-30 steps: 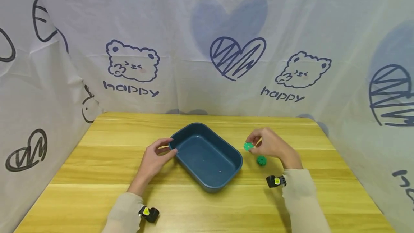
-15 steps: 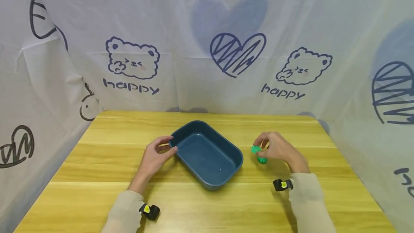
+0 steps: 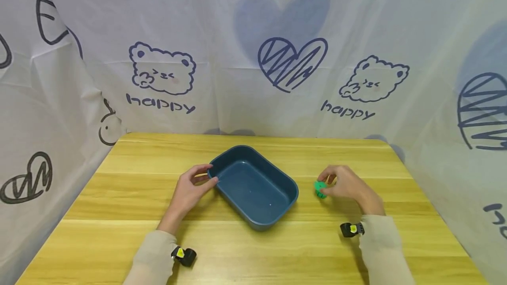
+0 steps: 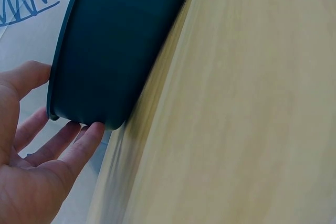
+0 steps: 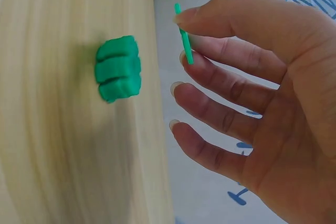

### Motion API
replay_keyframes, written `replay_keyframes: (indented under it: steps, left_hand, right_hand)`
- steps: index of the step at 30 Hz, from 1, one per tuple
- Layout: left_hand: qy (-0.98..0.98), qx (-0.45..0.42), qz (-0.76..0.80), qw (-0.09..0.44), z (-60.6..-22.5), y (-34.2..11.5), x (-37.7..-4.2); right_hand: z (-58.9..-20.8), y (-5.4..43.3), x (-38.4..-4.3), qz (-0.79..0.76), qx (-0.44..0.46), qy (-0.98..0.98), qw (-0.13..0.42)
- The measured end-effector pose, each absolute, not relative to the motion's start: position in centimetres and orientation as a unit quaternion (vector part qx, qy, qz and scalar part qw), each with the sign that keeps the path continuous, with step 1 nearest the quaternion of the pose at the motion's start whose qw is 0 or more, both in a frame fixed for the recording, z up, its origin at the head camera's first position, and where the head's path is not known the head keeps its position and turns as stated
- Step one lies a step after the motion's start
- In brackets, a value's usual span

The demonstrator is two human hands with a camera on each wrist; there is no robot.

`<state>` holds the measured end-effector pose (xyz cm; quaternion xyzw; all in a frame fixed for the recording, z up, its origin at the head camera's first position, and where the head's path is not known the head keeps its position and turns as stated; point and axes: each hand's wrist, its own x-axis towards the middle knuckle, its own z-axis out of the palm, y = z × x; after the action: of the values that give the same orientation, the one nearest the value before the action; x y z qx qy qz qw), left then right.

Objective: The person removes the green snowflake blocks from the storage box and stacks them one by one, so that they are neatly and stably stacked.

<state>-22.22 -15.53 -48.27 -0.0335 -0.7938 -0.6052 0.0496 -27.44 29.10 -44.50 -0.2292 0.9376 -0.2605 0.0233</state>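
Observation:
In the head view, my left hand (image 3: 191, 190) holds the left corner of a dark blue rectangular bin (image 3: 257, 222), thumb and fingers spread either side of it. The left wrist view shows fingertips against the outer wall of the bin (image 4: 115, 51). My right hand (image 3: 348, 186) pinches a thin green notched disc (image 5: 184, 39) between thumb and fingers, seen edge-on in the right wrist view. Just below that disc, apart from it, a thick green notched stack (image 5: 118, 68) stands on the table. From the head, disc and stack overlap, and the stack is mostly hidden.
The bin stands on a yellow wood-grain table (image 3: 253, 258), left of the green stack. A white printed cloth (image 3: 222, 56) hangs behind the table and along both sides. Each wrist wears a small black camera (image 3: 350, 229).
My right hand has moved right and slightly nearer with the green disc, from beside the bin to over the green stack. The left hand keeps its place at the bin's corner.

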Motion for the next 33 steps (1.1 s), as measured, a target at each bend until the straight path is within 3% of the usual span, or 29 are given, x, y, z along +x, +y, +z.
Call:
replay_keyframes:
  steps: [33]
  left_hand:
    - [-0.798, -0.035, -0.600, 0.051, -48.6, -15.7, -22.4]
  right_hand:
    - [-46.5, 30.2, -27.6, -0.278, -0.219, 0.935, 0.026]
